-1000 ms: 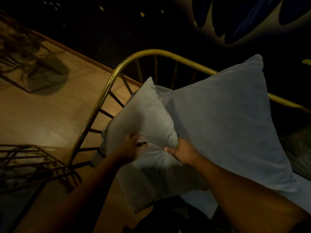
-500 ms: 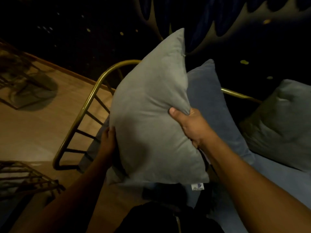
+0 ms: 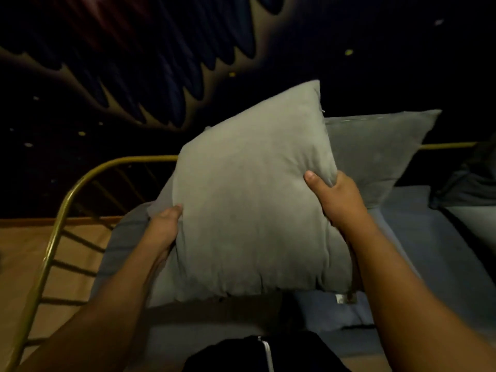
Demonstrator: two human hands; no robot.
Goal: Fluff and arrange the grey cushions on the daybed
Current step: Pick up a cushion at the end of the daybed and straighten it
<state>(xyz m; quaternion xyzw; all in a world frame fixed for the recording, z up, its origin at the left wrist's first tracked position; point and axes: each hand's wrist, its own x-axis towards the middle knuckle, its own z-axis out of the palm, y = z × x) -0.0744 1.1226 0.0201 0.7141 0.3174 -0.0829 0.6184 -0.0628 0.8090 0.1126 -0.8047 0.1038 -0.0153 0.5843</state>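
I hold a light grey square cushion [image 3: 249, 200] upright in front of me, above the daybed's blue-grey mattress [image 3: 418, 253]. My left hand [image 3: 163, 226] grips its left edge, fingers behind the fabric. On the right edge my right hand [image 3: 335, 200] is clamped, thumb on the front face. Behind it a larger blue-grey cushion [image 3: 375, 154] leans against the back rail. A third, darker cushion [image 3: 472, 181] sits at the far right, partly cut off by the frame edge.
The daybed's curved brass rail [image 3: 61, 213] with dark spokes closes off the left end and runs along the back [image 3: 445, 145]. Wooden floor [image 3: 21, 248] lies beyond it on the left. A dark painted wall stands behind. A dark object [image 3: 257, 353] sits at the bottom edge.
I have lifted the light grey cushion off the daybed's left end and turned it flat-on toward me. My hands shifted from its lower middle to its two side edges.
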